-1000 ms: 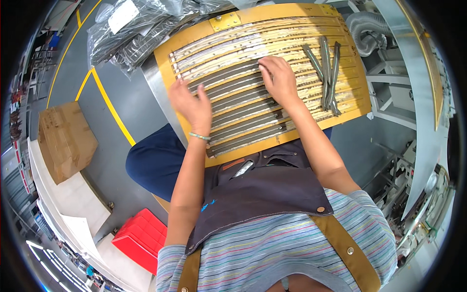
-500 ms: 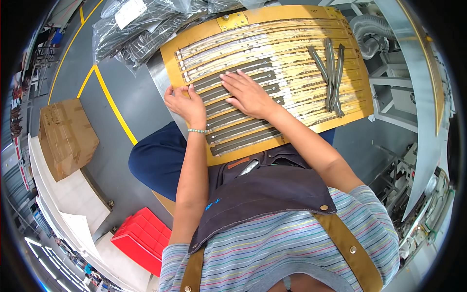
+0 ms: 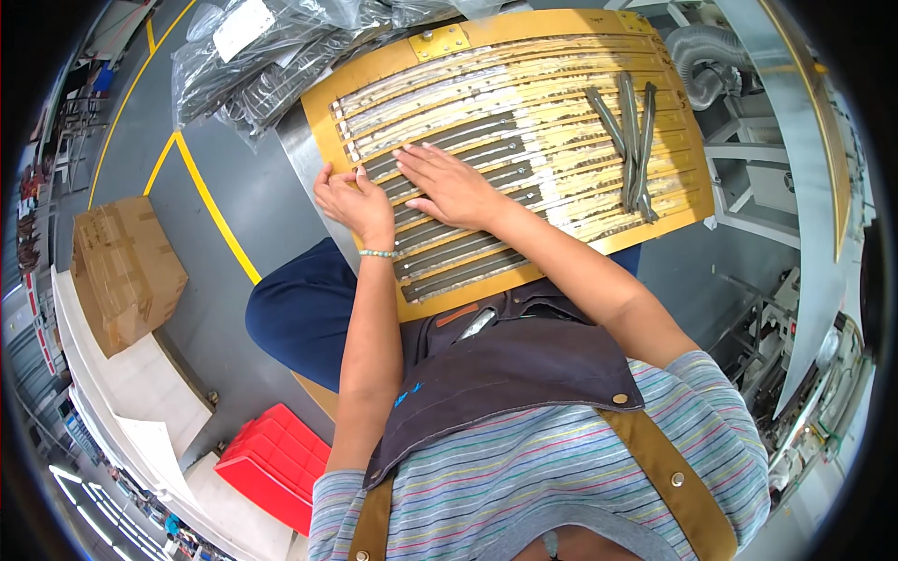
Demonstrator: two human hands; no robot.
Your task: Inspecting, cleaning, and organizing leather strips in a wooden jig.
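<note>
Right hand flat across dark strips on yellow board

The yellow slotted board (image 3: 552, 26), the reference for all positions, overlaps a grey metal worktop (image 3: 307, 154) along its left edge. Clear plastic bags (image 3: 281, 65) lie beyond its far-left corner. Well to its left is grey floor (image 3: 220, 154) marked with a yellow line (image 3: 214, 206), and farther left a cardboard box (image 3: 126, 271). A red bin (image 3: 276, 458) stands toward its near-left side; a silver flexible hose (image 3: 697, 61) is beyond its far-right corner.

Dark strips (image 3: 468, 133) lie in parallel slots on the board's left half; three loose strips (image 3: 630, 122) lie crossed on its right part.

The right hand (image 3: 454, 187) spreads over the strips, its grip opened out, nothing visibly held. The left hand (image 3: 360, 206) is at the board's left edge, grip curled; whether it pinches anything cannot be told.

Compared with one second ago, the right hand has moved from the strips' right ends leftward; the loose strips remain in place.
</note>
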